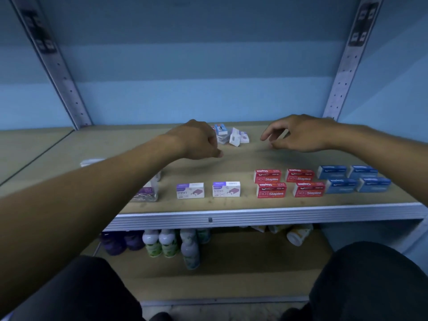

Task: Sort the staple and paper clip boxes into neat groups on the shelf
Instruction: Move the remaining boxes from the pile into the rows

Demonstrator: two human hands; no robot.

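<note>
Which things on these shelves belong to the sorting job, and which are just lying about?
Part of the job:
- red staple boxes, grouped
- blue boxes, grouped
- purple-and-white staple boxes
- clear paper clip box
- unsorted pile at the back, between left hand and right hand

Lying about:
- bottles on the lower shelf
- tipped bottle

Dim blue wall behind perforated grey metal uprights.

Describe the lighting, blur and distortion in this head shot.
Head view: dim, bluish light; wide-angle bending splays the shelf uprights; the red staple boxes read clearly, the blue boxes are smeared, and the back pile is soft.
</note>
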